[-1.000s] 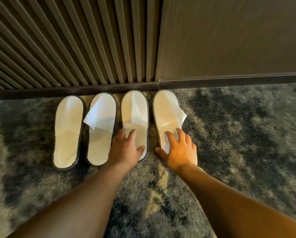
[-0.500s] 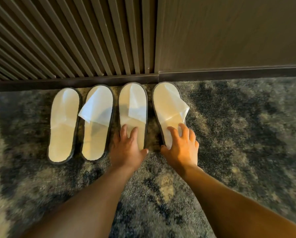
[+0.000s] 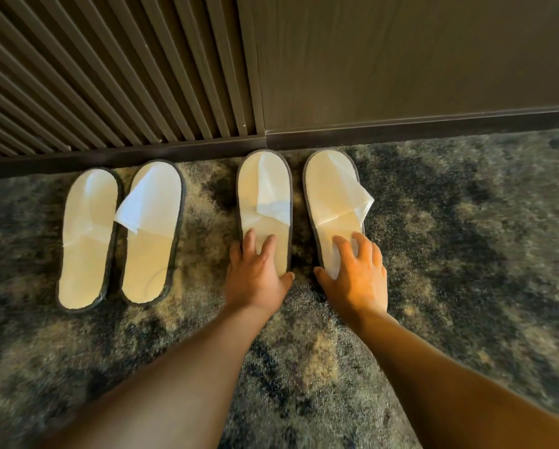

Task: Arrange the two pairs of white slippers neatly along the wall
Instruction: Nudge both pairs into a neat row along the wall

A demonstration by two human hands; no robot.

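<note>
Four white slippers with dark rims lie on the carpet, toes toward the wall. The left pair, the far-left slipper (image 3: 87, 234) and its mate (image 3: 151, 231), sit side by side, touching. A gap separates them from the right pair. My left hand (image 3: 257, 273) presses flat on the heel of the third slipper (image 3: 265, 196), fingers spread. My right hand (image 3: 357, 273) rests the same way on the heel of the rightmost slipper (image 3: 331, 192), whose upper flap sticks out to the right. The second slipper's flap juts out to the left.
A dark baseboard (image 3: 401, 126) runs along the wall. Above it are vertical dark slats (image 3: 109, 76) on the left and a plain brown panel (image 3: 401, 53) on the right. Mottled grey-blue carpet (image 3: 466, 254) stretches to the right and toward me.
The right pair has slid to the right under my two hands, opening a gap between it and the left pair. The left pair has stayed put.
</note>
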